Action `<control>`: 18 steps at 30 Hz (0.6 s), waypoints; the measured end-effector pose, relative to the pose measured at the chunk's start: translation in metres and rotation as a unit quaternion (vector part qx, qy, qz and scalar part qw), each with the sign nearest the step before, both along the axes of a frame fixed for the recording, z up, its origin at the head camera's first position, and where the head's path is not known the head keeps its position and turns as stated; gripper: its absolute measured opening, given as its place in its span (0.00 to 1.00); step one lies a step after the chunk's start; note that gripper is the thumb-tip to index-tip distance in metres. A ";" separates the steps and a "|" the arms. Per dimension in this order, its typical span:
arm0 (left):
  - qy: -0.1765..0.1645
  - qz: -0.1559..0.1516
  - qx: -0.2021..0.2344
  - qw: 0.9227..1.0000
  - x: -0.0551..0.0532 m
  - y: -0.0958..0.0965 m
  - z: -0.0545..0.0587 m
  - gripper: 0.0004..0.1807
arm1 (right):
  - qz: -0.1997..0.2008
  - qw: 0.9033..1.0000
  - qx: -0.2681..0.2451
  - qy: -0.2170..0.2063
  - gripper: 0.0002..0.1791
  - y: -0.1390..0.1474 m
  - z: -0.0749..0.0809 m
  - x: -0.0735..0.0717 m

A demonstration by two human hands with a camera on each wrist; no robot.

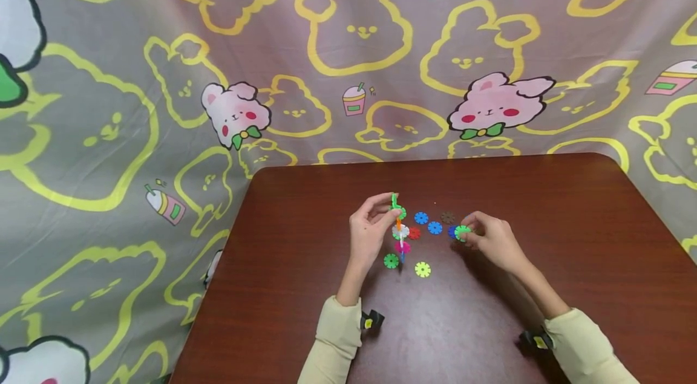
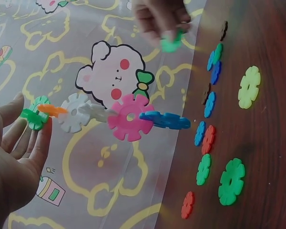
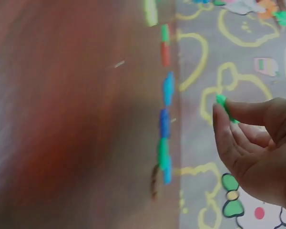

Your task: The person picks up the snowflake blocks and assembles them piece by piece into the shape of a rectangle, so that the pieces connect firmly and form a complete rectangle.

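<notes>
My left hand (image 1: 368, 231) holds up a hanging chain of notched plastic discs by its green top end. In the left wrist view the chain runs from green discs (image 2: 38, 117) through an orange disc (image 2: 52, 110), white discs (image 2: 75, 113) and a pink disc (image 2: 120, 125) to a blue disc (image 2: 168, 119) at the free end. Between thumb and fingers, my right hand (image 1: 497, 243) pinches a single green notched disc (image 1: 462, 233), seen edge-on in the right wrist view. This disc is raised off the table, apart from the chain.
Loose notched discs lie on the brown table (image 1: 305, 287): blue discs (image 1: 422, 218), a brown disc (image 1: 448, 218), a red disc (image 1: 415, 233), a green disc (image 1: 391, 261) and a yellow disc (image 1: 422, 270). A patterned cloth (image 1: 397, 27) hangs behind the table's far edge.
</notes>
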State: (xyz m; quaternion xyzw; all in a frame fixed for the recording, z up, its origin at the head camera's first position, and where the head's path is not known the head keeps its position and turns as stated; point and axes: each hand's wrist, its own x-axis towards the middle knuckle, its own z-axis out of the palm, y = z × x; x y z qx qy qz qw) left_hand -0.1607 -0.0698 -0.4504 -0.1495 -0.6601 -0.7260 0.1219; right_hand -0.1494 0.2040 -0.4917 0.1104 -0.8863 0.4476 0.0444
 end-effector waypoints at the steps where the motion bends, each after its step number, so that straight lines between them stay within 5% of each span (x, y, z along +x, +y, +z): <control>1: 0.000 0.000 0.001 1.000 0.000 0.000 0.000 0.17 | -0.004 1.000 -0.017 -0.003 0.09 -0.002 0.005 0.000; 11: -0.003 -0.003 0.015 1.000 0.001 0.003 0.001 0.16 | -0.019 0.991 -0.130 -0.024 0.11 -0.021 0.045 0.004; 18: -0.003 -0.004 0.022 1.000 0.002 0.003 0.002 0.16 | -0.028 0.988 -0.151 -0.027 0.12 -0.032 0.064 0.007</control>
